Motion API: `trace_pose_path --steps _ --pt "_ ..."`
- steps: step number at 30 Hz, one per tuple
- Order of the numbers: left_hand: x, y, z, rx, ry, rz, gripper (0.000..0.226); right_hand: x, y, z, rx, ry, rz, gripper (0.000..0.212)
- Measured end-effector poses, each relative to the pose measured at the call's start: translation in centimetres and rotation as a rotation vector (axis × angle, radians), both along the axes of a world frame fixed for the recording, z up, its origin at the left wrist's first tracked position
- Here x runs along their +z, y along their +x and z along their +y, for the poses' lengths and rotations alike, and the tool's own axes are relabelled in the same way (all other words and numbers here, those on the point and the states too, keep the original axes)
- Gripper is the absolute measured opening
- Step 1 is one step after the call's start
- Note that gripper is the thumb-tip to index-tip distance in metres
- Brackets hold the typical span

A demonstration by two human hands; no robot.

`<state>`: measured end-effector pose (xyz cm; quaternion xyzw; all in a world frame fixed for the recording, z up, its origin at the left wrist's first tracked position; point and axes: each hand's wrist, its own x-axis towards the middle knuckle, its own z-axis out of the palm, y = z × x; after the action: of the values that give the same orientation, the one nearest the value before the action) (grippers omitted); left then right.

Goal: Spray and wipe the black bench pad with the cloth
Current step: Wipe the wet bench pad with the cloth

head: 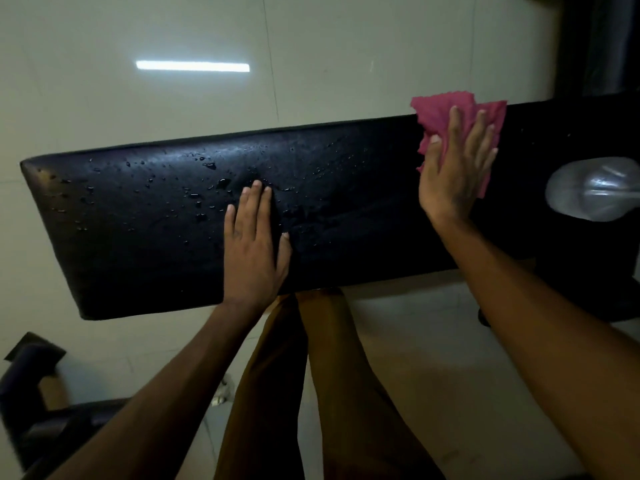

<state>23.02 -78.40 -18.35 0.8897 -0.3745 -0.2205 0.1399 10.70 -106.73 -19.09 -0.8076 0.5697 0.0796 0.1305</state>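
Note:
The long black bench pad [145, 216] runs across the view, its left and middle parts beaded with water drops. My left hand [252, 247] lies flat on the pad's middle near the front edge, fingers together, holding nothing. My right hand [453, 168] presses flat on a pink cloth [440, 112] at the pad's far right side, near its back edge. A clear spray bottle [592, 190] lies blurred at the right edge on the dark part of the bench.
Pale tiled floor [138, 36] surrounds the bench, with a light strip reflected in it. My legs in brown trousers [277, 375] stand against the pad's front edge. Dark equipment [31, 375] sits at the lower left, a dark frame [602, 43] at the upper right.

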Motion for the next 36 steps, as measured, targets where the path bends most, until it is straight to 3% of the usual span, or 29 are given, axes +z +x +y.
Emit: trace_pose_path --steps 3,14,19,25,36 --pt "0.0 0.0 0.1 0.002 0.002 0.001 0.066 -0.3 1.9 1.8 -0.017 -0.009 -0.001 0.056" --pt "-0.7 1.5 1.8 -0.098 -0.063 -0.082 0.066 -1.0 9.1 11.5 0.266 -0.003 0.038 0.057" --pt "-0.7 3.5 5.6 0.025 -0.038 -0.113 0.065 -0.9 11.0 13.9 0.273 0.003 0.045 0.057" --pt "-1.0 6.3 12.8 -0.035 -0.047 -0.145 0.066 -1.2 15.4 20.5 0.312 -0.008 0.064 0.060" --pt "-2.4 8.1 19.6 0.040 -0.110 -0.178 0.066 -1.5 24.0 30.4 0.487 0.005 0.032 0.059"
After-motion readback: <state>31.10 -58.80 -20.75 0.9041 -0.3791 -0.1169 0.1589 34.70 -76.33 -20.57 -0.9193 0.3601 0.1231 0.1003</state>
